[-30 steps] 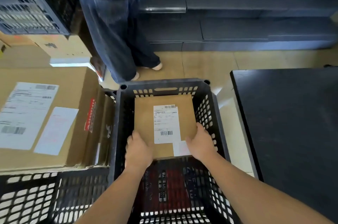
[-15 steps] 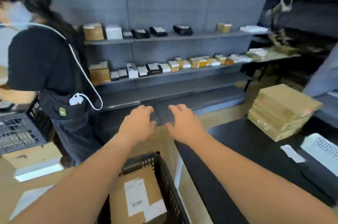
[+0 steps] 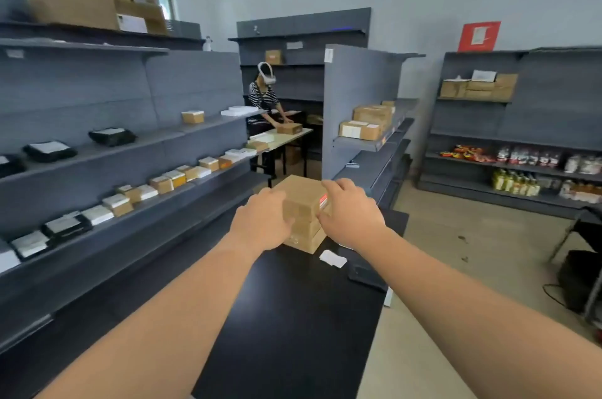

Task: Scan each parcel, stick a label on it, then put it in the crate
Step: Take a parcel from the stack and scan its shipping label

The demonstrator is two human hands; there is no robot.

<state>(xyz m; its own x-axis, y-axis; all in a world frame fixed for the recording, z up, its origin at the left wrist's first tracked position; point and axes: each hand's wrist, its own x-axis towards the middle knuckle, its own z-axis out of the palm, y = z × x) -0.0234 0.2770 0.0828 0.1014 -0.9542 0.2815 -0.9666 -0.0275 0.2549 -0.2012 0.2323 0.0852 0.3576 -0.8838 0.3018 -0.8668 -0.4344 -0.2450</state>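
We flank the top brown cardboard parcel (image 3: 301, 195) with both hands, since it sits on a stack of like boxes (image 3: 308, 240) at the far end of the matt black table (image 3: 293, 317), and a two-sided hold should lift it squarely for scanning. Our left hand (image 3: 264, 224) curls against its left side and our right hand (image 3: 351, 213) clamps its right edge, so the parcel lies between them; the crate is out of view

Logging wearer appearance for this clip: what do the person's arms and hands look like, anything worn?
The left hand and right hand wear no gloves; no watch, ring or wristband shows. Both forearms are bare, with no sleeves in view.
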